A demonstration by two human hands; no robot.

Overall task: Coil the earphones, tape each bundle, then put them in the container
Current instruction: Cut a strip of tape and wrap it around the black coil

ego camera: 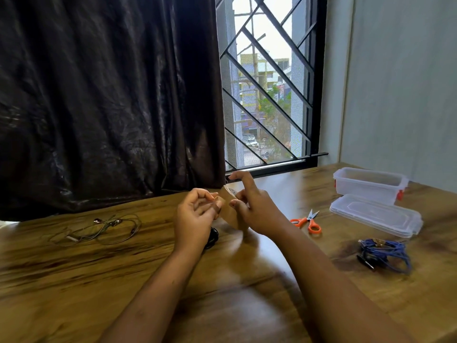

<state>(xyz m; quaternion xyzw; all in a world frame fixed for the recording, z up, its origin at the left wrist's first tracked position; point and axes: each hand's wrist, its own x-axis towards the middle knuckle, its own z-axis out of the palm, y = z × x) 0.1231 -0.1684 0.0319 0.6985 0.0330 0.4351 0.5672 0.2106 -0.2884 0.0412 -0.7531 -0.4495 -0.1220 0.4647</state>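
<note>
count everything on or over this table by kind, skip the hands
earphone sets: 3 (loose grey wired set, black set partly hidden behind the left hand, blue bundled set)
orange-handled scissors: 1
brown tape roll: 1, held in the right hand
clear plastic container with red clips: 1
clear plastic lid: 1
total: 7

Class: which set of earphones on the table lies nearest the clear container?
The blue earphones, on the right before the lid; the grey earphones lie far left, the black earphones beneath the left hand.
</note>
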